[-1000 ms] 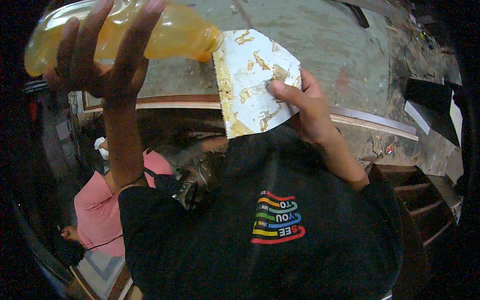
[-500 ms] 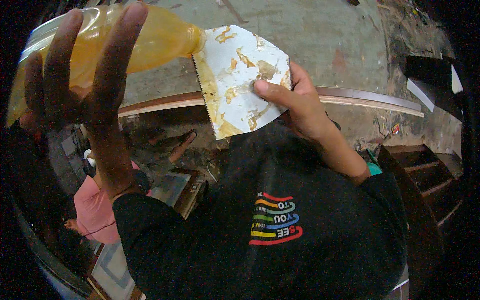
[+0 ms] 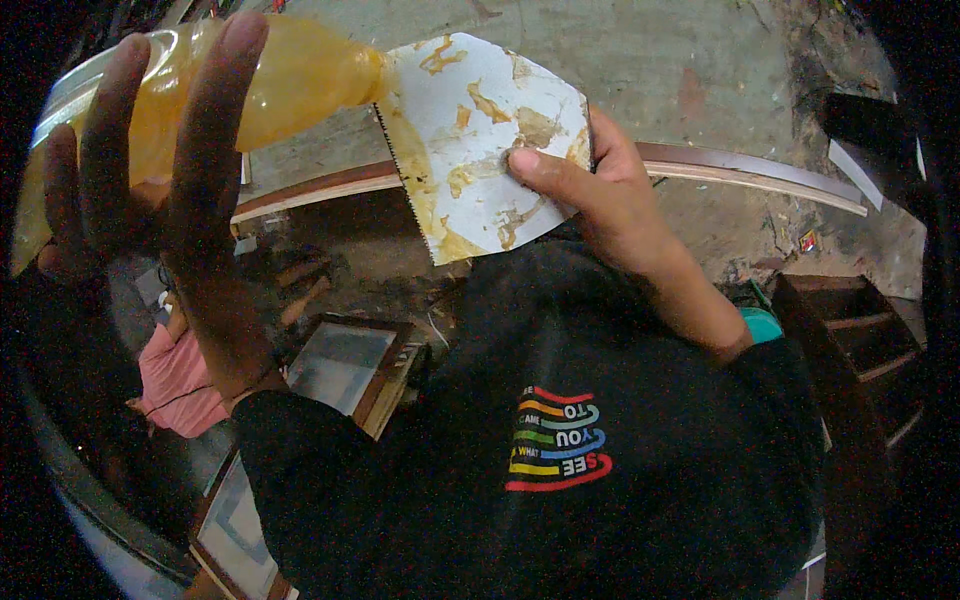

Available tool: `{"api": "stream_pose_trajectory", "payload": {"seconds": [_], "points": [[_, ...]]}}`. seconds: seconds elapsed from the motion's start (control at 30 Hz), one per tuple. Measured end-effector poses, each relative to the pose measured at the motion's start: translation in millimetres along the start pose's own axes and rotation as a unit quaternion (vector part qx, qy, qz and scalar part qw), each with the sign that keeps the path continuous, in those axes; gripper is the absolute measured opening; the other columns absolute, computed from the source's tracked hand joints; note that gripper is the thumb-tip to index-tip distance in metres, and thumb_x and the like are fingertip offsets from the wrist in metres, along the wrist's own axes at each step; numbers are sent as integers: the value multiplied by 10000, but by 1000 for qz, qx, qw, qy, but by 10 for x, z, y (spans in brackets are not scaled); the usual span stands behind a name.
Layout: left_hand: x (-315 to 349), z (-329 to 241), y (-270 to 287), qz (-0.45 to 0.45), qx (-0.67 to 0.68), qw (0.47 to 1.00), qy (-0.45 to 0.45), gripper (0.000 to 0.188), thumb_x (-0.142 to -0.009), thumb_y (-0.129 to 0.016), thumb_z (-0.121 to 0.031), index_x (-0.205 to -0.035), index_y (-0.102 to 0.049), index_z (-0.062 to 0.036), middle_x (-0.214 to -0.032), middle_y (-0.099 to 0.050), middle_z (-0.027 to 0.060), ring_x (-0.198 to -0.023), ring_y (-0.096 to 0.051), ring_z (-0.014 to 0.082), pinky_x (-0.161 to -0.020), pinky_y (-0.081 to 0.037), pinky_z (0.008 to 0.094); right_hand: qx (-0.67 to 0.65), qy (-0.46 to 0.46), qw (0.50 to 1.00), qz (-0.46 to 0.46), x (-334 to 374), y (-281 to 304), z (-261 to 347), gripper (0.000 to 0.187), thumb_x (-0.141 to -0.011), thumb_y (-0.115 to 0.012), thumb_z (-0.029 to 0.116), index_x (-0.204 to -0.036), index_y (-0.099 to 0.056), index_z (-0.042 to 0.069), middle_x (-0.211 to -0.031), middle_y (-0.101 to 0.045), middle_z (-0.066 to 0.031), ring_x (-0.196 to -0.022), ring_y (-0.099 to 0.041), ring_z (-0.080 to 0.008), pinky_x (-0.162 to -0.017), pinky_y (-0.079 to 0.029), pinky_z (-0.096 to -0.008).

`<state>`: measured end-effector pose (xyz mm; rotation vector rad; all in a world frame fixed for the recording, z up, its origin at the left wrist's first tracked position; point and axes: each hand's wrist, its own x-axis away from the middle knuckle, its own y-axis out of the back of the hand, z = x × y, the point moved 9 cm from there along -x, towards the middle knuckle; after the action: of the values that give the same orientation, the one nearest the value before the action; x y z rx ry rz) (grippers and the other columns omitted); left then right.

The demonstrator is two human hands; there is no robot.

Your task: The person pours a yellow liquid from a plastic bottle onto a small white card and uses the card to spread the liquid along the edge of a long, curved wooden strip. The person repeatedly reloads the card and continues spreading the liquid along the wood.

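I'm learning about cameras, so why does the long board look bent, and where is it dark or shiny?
In the head view, the fisheye likely bends the board; also in that head view, the corners are black, the left fingers look shadowed, and pale glare streaks the bottle.

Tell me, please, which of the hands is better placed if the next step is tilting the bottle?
Probably the left hand: it holds the yellow bottle, whose neck points at the white toothed spreader. The right hand is occupied, gripping that spreader by its right side.
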<state>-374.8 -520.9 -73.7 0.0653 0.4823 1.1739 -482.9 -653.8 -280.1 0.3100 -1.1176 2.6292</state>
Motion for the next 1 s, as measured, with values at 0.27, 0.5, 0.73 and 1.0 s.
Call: {"api": "stream_pose_trajectory", "payload": {"seconds": [0.27,0.5,0.73,1.0], "points": [[-145,24,32,50,-26,998,-3,238,-863,-752,-455,-1094,-694,-455,-1239,-575,-112,-1230,-431,198,-1095,-242,416,10,-3,1000,9,-15,7,-25,493,-915,-757,204,-1307,-548,-8,-1159,-698,-101,-1035,-679,-169,-917,-552,-337],[-326,126,198,95,-75,993,-10,245,-856,-759,-474,-1092,-694,-477,-1233,-576,-140,-1223,-428,176,-1099,-228,392,-13,25,998,50,-26,-25,-26,477,-919,-743,186,-1309,-551,-11,-1159,-696,-102,-1032,-677,-170,-919,-550,-341],[-529,364,367,125,-117,985,-10,252,-849,-767,-493,-1090,-693,-499,-1227,-578,-168,-1217,-426,155,-1104,-213,369,-35,84,993,74,-49,-24,15,466,-926,-731,193,-1302,-558,-21,-1152,-697,-104,-995,-678,-163,-901,-552,-330],[-489,951,514,117,-111,985,63,261,-837,-787,-493,-1079,-688,-499,-1221,-608,-158,-1230,-436,154,-1166,-145,413,16,24,999,-39,-209,150,-103,410,-914,-719,154,-1251,-576,-29,-1100,-706,-80,-969,-678,-149,-877,-551,-318]]}}
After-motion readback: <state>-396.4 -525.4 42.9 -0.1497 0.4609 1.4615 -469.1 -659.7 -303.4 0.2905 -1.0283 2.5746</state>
